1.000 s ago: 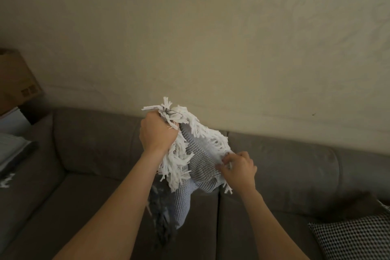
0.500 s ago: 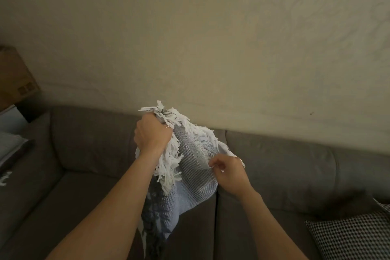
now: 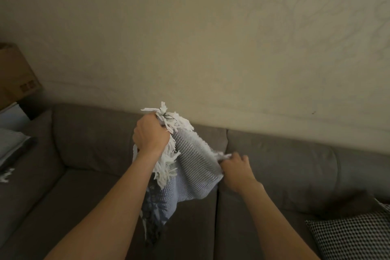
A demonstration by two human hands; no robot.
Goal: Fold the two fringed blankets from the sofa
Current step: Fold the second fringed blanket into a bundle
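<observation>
Against a beige wall (image 3: 211,48), grey sofa (image 3: 285,167), fringed blanket (image 3: 190,167) above it

The right hand (image 3: 236,168) slides rightward along the top edge of the blanket (image 3: 194,167), away from the left hand (image 3: 150,136). The cloth bunched between them a second ago now opens into a flatter, tauter panel, with less white fringe (image 3: 166,167) crumpled there.

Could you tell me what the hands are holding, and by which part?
One fringed blanket: the left hand grips its bunched fringed end, the right hand pinches the edge further along.
</observation>
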